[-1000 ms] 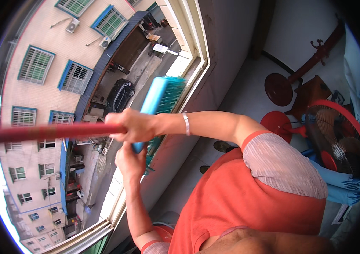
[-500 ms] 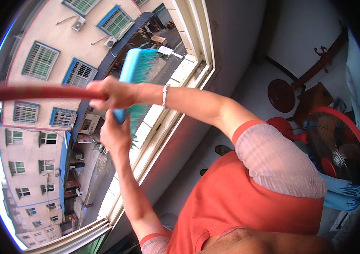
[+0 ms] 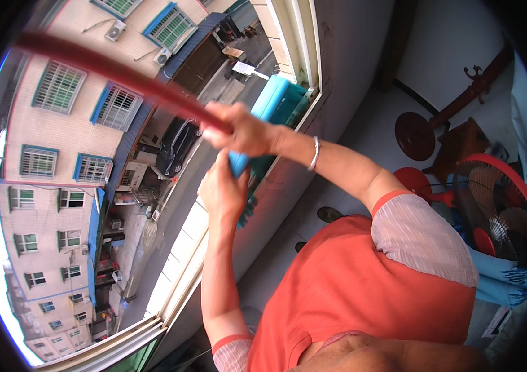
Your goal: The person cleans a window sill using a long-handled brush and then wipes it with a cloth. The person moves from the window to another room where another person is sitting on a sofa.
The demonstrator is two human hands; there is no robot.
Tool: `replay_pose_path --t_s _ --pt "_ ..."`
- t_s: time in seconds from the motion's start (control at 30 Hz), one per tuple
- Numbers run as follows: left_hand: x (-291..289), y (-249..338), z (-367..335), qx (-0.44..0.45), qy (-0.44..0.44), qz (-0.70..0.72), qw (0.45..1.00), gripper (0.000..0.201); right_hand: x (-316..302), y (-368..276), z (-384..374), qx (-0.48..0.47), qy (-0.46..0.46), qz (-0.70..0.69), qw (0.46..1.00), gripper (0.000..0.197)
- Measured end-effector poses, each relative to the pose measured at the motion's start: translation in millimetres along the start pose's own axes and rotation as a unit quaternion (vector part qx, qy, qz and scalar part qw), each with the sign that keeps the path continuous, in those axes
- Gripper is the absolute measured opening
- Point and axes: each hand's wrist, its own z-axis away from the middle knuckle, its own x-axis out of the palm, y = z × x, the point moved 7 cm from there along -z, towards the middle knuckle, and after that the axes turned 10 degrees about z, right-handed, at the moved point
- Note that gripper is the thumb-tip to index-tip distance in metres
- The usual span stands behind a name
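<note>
Both hands are on a broom with a blue head, teal bristles and a long red handle. My right hand, with a silver bangle on its wrist, is wrapped round the handle close to the head. Just below it, my left hand is closed on the near end of the blue head. The bristles face right, over the inner side of the window frame; whether they touch it I cannot tell. The handle slants out through the open window to the upper left.
Outside, far below, lie a street with a dark car and a pale building with barred windows. Indoors at the right stand a red fan, a round red-brown base on a post and light blue cloth.
Both hands and the broom have moved right, from outside the opening to the window's inner edge. The handle's far end has swung upward in view.
</note>
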Motion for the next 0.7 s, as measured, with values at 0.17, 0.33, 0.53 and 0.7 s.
replay_pose_path --t_s 0.17,0.33,0.53,0.7 --pt "2 -5 -36 0.013 0.060 -0.051 0.997 0.041 -17 10 -25 -0.066 0.031 -0.007 0.997 0.017" --pt "-71 -25 -18 -0.046 0.149 -0.096 0.983 0.044 37 -31 -79 -0.117 -0.010 -0.025 0.993 0.022" --pt "-94 -26 29 0.018 0.106 -0.063 0.992 0.042 48 -80 -43 -0.085 -0.085 -0.096 0.988 0.020" --pt "-11 -27 32 -0.022 0.052 -0.042 0.998 0.042 29 -20 8 -0.002 -0.079 -0.122 0.989 0.019"
